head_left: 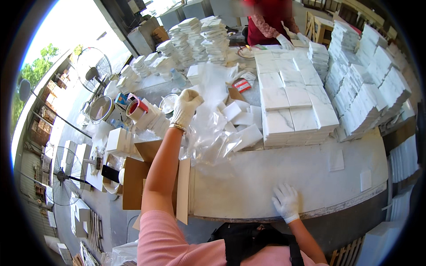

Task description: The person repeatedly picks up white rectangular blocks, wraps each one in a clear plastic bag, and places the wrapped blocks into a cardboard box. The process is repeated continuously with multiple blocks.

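Two gloved hands are in view over a pale stone worktable [266,177]. The left hand [186,105] is raised and curled closed, pinching the top of a clear plastic bag [212,128]. The bag is thin, see-through and crinkled, catching glare; it hangs from the fingers and spreads down onto the table just left of the stack of white marble tiles [295,111]. Its bulk lies below and to the right of the grip. Loose white tiles [242,119] lie under and beside it, between the bag and the stack. The right hand [286,201] rests flat and open on the table's near edge, well below the stack, holding nothing.
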Motion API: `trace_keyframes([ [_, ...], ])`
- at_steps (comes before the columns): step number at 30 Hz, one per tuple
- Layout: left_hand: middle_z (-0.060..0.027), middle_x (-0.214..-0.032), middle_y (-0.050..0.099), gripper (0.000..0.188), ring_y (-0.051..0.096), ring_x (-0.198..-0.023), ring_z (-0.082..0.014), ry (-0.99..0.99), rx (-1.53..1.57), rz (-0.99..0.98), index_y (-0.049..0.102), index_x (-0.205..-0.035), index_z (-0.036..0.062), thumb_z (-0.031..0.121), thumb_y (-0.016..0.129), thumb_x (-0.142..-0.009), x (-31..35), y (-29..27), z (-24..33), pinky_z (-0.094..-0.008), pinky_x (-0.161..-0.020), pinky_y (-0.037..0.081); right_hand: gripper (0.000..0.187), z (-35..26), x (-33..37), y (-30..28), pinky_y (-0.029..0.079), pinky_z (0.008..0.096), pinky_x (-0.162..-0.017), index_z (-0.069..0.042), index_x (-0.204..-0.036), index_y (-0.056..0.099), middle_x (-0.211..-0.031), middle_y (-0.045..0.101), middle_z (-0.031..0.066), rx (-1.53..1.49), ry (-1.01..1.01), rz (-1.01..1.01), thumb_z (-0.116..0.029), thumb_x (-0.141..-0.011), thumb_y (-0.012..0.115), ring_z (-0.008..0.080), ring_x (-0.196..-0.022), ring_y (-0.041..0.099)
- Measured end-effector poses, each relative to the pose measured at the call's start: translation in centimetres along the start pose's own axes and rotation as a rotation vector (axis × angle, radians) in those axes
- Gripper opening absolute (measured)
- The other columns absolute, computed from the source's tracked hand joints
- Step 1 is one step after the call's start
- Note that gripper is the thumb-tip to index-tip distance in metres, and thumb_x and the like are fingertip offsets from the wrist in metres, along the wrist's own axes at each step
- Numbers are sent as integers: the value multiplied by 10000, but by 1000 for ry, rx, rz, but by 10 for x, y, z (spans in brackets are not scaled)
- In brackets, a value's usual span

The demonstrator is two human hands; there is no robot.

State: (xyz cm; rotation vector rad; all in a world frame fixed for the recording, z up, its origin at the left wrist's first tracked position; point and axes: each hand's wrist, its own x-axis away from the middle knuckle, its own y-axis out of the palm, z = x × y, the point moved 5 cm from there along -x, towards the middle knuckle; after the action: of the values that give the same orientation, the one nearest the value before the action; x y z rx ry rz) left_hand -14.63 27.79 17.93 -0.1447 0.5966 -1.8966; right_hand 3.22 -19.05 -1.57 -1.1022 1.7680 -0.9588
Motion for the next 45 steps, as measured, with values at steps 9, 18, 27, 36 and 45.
trace_keyframes([
  [9, -41, -991, 716, 336, 643, -901, -126, 29, 40, -193, 724, -1087, -13, 270, 742, -907, 60, -26, 51, -286, -829, 517, 377, 3, -2, -3, 433, 513, -1068, -125, -1178, 737, -1313, 667, 122, -19, -16, 25, -320, -856, 753, 360, -1246, 590],
  [18, -19, -1013, 687, 370, 629, -939, -98, -94, 296, -278, 673, -1137, -20, 262, 750, -909, 106, -1, 44, -278, -864, 512, 314, -91, -134, -101, 516, 311, -842, -26, -1034, 718, -980, 703, 47, -892, 220, 9, -334, -994, 671, 151, -909, 649],
  [27, -19, -1027, 708, 308, 633, -933, -84, -117, 368, -478, 720, -1139, -11, 212, 733, -927, 137, 39, 62, -273, -861, 509, 564, -135, -219, -110, 497, 297, -775, -32, -1068, 682, -948, 657, 49, -933, 258, -193, -585, -966, 637, 112, -856, 600],
  [36, -39, -1026, 707, 315, 652, -952, -116, -153, 424, -489, 689, -1151, -20, 257, 673, -1000, 139, 62, 55, -285, -898, 512, 267, -125, -224, -96, 545, 310, -680, -3, -1041, 712, -884, 724, 95, -1022, 316, -69, -264, -1000, 671, 143, -788, 700],
  [45, -15, -978, 671, 235, 645, -919, -93, -261, 563, -431, 664, -1095, 19, 243, 606, -1053, 110, 63, 28, -251, -843, 512, 232, -84, -208, -100, 560, 306, -717, -25, -1057, 729, -896, 725, 55, -1183, 462, 60, -239, -999, 662, 148, -795, 713],
])
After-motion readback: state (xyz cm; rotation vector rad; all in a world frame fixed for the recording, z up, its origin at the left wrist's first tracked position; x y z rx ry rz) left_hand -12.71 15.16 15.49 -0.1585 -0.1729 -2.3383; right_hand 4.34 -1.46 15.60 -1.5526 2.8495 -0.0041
